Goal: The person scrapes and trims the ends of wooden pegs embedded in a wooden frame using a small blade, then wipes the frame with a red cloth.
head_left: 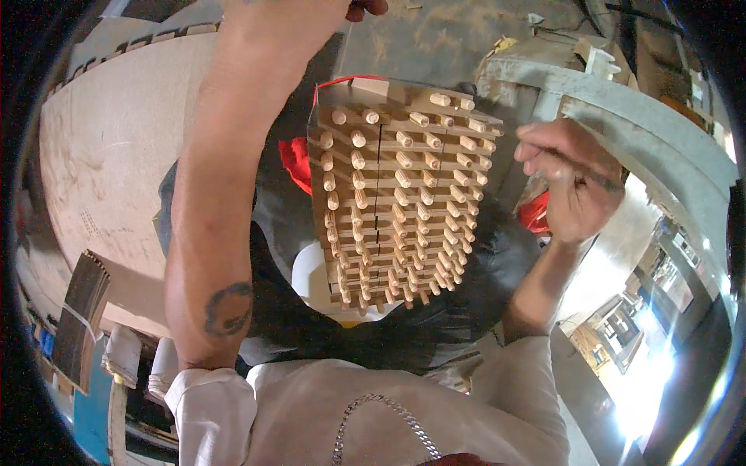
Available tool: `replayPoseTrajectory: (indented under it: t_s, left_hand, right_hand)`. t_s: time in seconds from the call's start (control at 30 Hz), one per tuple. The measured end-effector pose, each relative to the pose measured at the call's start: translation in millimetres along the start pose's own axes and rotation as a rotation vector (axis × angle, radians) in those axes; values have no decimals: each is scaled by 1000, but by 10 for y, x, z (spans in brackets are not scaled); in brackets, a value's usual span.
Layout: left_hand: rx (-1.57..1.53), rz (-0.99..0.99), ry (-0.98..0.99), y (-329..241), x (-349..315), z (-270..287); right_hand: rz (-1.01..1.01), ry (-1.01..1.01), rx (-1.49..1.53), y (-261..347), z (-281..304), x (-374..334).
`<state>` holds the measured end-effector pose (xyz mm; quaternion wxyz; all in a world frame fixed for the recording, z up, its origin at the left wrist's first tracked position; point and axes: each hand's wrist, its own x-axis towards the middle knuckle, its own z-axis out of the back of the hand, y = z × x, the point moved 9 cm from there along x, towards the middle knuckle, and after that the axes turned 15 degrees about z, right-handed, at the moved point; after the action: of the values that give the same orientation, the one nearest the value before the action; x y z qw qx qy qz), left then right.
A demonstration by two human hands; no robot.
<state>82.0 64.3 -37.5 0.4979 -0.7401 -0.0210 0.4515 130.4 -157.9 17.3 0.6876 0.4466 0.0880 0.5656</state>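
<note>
A block of stacked wooden pieces (388,198) stands in front of me, with several short wooden dowels sticking out of its top in rows. My left forearm reaches past its left side to the top edge of the picture. There only the fingertips of my left hand (364,8) show, so its grip is hidden. My right hand (571,182) hovers just right of the block's upper corner, apart from it. Its fingers are curled closed, and I see nothing in them.
A large pale board (116,155) lies on the left. Black fabric (474,311), a red cloth (295,163) and a white round object (311,279) sit under the block. A grey frame (622,109) curves along the right. Dark thin boards (78,318) lean at lower left.
</note>
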Motion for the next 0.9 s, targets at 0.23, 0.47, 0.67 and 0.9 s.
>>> replayPoseTrajectory:
  t_s: [0.23, 0.47, 0.67, 0.9]
  left_hand:
    - [192, -352, 117, -77, -50, -26]
    - [193, -315, 58, 37, 6, 38]
    - [219, -361, 61, -25, -48, 12]
    - [228, -319, 10, -17, -47, 19]
  right_hand:
    - [76, 166, -182, -12, -104, -35]
    - [197, 210, -253, 50, -154, -29]
    - [233, 188, -307, 72, -148, -33]
    - [258, 142, -286, 17, -182, -78]
